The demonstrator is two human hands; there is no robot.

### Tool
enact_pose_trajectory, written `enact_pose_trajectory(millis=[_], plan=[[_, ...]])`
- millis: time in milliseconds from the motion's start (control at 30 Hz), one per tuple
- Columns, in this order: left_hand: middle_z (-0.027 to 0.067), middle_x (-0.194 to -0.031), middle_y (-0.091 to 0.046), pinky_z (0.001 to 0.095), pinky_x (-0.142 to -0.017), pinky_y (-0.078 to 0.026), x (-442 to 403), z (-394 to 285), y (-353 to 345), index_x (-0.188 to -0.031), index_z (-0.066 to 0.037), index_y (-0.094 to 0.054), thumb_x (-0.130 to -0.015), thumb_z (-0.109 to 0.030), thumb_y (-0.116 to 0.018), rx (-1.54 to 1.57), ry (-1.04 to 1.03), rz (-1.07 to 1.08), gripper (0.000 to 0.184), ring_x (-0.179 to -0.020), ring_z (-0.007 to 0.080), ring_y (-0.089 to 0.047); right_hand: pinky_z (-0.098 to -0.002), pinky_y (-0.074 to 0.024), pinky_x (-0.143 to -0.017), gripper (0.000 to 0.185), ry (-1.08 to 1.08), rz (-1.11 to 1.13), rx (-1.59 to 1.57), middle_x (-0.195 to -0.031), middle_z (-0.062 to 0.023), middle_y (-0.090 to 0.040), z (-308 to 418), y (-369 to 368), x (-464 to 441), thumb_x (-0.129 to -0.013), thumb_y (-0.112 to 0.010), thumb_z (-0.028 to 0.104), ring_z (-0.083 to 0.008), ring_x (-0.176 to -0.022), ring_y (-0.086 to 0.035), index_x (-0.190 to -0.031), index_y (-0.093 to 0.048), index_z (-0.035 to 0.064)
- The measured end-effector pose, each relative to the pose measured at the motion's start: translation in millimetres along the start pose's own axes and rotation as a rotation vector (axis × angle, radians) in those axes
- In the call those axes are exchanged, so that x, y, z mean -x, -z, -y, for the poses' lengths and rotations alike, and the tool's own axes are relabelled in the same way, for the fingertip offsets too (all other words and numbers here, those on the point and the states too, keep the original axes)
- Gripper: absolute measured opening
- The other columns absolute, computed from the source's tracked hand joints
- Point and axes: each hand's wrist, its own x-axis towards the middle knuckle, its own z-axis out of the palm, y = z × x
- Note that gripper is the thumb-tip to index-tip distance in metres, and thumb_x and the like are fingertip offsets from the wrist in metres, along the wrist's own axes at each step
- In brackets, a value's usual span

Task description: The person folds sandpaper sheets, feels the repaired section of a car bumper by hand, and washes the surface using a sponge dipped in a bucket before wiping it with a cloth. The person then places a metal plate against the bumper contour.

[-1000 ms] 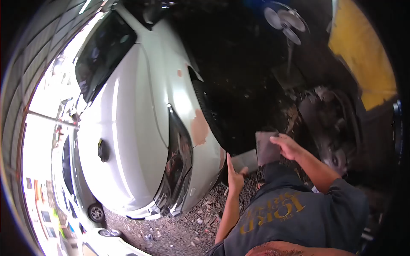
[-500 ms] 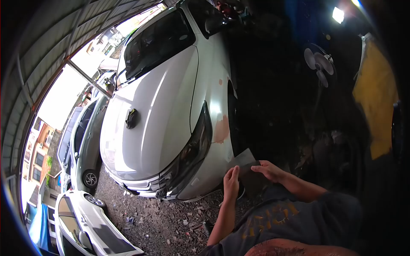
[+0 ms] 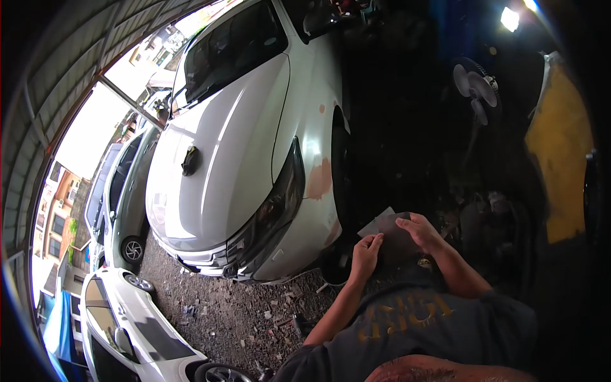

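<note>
My left hand (image 3: 366, 256) pinches the near left edge of a thin grey sheet, which looks like sandpaper (image 3: 378, 223). My right hand (image 3: 420, 233) grips the same sheet from the right, thumb on top. One part of it is pale grey and another dark. Just beyond my hands stands a white car (image 3: 219, 184). Its front fender carries a reddish-brown patch (image 3: 319, 179) beside the headlight (image 3: 277, 210), with smaller patches above and below. Both hands are apart from the car.
A dark, crumpled object (image 3: 189, 160) lies on the hood. Parked cars, including a white sedan (image 3: 143, 325), stand to the left on gravel (image 3: 235, 312). To the right are a fan (image 3: 475, 89), a yellow panel (image 3: 563, 153) and a bright lamp (image 3: 510, 19).
Both hands and the sandpaper have shifted right and slightly up. My left hand has moved lower along the sheet's edge. The view has shifted a little, bringing a wheel in at the bottom.
</note>
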Motion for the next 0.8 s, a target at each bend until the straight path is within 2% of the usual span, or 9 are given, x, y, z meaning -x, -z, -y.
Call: enact_pose_trajectory(millis=[100, 200, 300, 400, 500, 600, 633, 733, 800], plan=[[-0.0095, -0.068, -0.047, 0.0235, -0.057, -0.033, -11, 4, -25, -0.082, -0.001, -0.064, -0.1, -0.024, -0.063, -0.04, 0.039, 0.051, 0.029, -0.065, 0.001, -0.039, -0.027, -0.0521, -0.076, 0.025, -0.011, -0.067, 0.072, -0.097, -0.0042, -0.068, 22, 35, -8, -0.101, -0.057, 0.025, -0.0103, -0.086, -0.063, -0.107, -0.065, 0.0018], [-0.0104, -0.066, -0.044, 0.0246, -0.054, -0.03, -22, -6, -63, -0.081, -0.002, -0.062, -0.1, -0.024, -0.063, -0.165, 0.081, 0.168, 0.029, -0.062, 0.0005, -0.037, -0.0285, -0.0537, -0.077, 0.025, 0.177, -0.3, -0.147, -0.098, -0.0043, -0.067, 33, 96, -35, -0.101, -0.059, 0.026, -0.0114, -0.087, -0.064, -0.108, -0.064, 0.0024], [-0.0114, -0.068, -0.043, 0.0233, -0.053, -0.029, -30, -19, -103, -0.084, -0.003, -0.064, -0.101, -0.025, -0.062, -0.217, 0.078, 0.29, 0.029, -0.062, -0.0002, -0.035, -0.0325, -0.0565, -0.082, 0.027, 0.259, -0.313, -0.282, -0.102, -0.0055, -0.068, 81, 155, -32, -0.1, -0.06, 0.027, -0.0152, -0.089, -0.067, -0.111, -0.062, 0.0028], [-0.0106, -0.068, -0.048, 0.0217, -0.055, -0.032, -51, -17, -140, -0.09, -0.002, -0.067, -0.101, -0.025, -0.063, -0.055, -0.111, 0.132, 0.026, -0.063, -0.0001, -0.039, -0.0325, -0.0567, -0.08, 0.026, 0.187, -0.275, -0.231, -0.102, -0.0062, -0.069, 99, 197, -25, -0.1, -0.061, 0.025, -0.0154, -0.089, -0.068, -0.112, -0.062, 0.0029], [-0.0033, -0.086, -0.061, 0.0233, -0.073, -0.044, -79, -20, -147, -0.106, -0.001, -0.068, -0.102, -0.033, -0.061, -0.162, 0.11, 0.113, 0.033, -0.08, 0.0052, -0.053, -0.0333, -0.0574, -0.079, 0.023, 0.109, -0.206, -0.289, -0.1, -0.0059, -0.07, 99, 201, -26, -0.097, -0.064, 0.023, -0.0158, -0.088, -0.068, -0.111, -0.063, 0.004], [0.0094, -0.121, -0.065, 0.0291, -0.097, -0.045, -86, -20, -167, -0.126, 0.003, -0.059, -0.1, -0.036, -0.061, -0.023, -0.196, 0.245, 0.048, -0.113, 0.0158, -0.058, -0.0369, -0.0578, -0.082, 0.018, 0.021, -0.117, -0.555, -0.1, -0.0068, -0.07, 91, 189, -38, -0.097, -0.063, 0.019, -0.0202, -0.089, -0.069, -0.11, -0.063, 0.0054], [0.0132, -0.135, -0.056, 0.0323, -0.106, -0.04, -86, -13, -173, -0.14, 0.005, -0.047, -0.098, -0.046, -0.061, -0.088, -0.155, 0.24, 0.067, -0.126, 0.0214, -0.051, -0.0381, -0.0575, -0.084, 0.018, -0.043, -0.072, -0.609, -0.101, -0.0074, -0.069, 81, 187, -48, -0.097, -0.063, 0.018, -0.0212, -0.091, -0.069, -0.11, -0.062, 0.0057], [0.0131, -0.134, -0.056, 0.0319, -0.101, -0.042, -83, -15, -188, -0.142, 0.005, -0.043, -0.097, -0.049, -0.063, 0.039, -0.013, 0.145, 0.073, -0.123, 0.0208, -0.053, -0.0412, -0.0555, -0.09, 0.023, -0.186, 0.028, -0.543, -0.107, -0.009, -0.067, 70, 168, -56, -0.098, -0.063, 0.018, -0.0217, -0.098, -0.066, -0.117, -0.059, 0.0058], [0.0102, -0.126, -0.061, 0.0315, -0.098, -0.043, -91, -27, -191, -0.131, 0.004, -0.054, -0.099, -0.034, -0.061, 0.186, -0.082, 0.024, 0.05, -0.115, 0.0183, -0.056, -0.0405, -0.0551, -0.089, 0.027, -0.227, 0.081, -0.511, -0.11, -0.0094, -0.066, 83, 150, -46, -0.1, -0.059, 0.022, -0.0209, -0.101, -0.065, -0.121, -0.056, 0.0049]])
